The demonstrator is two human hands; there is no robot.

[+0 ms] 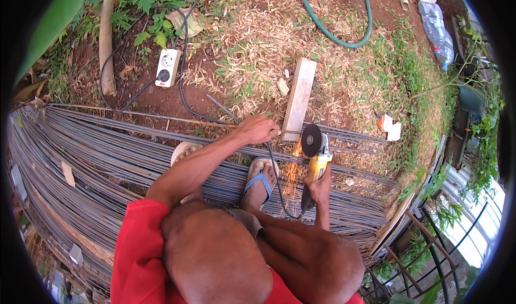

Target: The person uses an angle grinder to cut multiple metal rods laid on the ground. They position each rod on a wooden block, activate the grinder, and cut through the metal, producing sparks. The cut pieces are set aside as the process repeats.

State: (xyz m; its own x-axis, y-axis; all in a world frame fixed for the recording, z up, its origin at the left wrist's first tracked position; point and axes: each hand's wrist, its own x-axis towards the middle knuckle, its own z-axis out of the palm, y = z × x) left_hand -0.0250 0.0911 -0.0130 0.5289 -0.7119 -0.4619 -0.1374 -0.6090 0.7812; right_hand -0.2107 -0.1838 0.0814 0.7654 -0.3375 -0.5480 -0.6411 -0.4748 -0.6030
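The camera looks from the person's head, down and forward. It is near to the left hand (259, 129) and the right hand (319, 187), with a wide fisheye view.

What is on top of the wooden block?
A thin rod, held by the left hand, crosses the near end of the wooden block; the wood directly beneath it is covered.

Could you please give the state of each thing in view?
Angle grinder: running, sparks flying
Right hand: gripping the grinder
Left hand: gripping a rod
Power strip: one plug in, one socket free
Wooden board: lying flat
Green hose: lying curved
Plastic bottle: lying down
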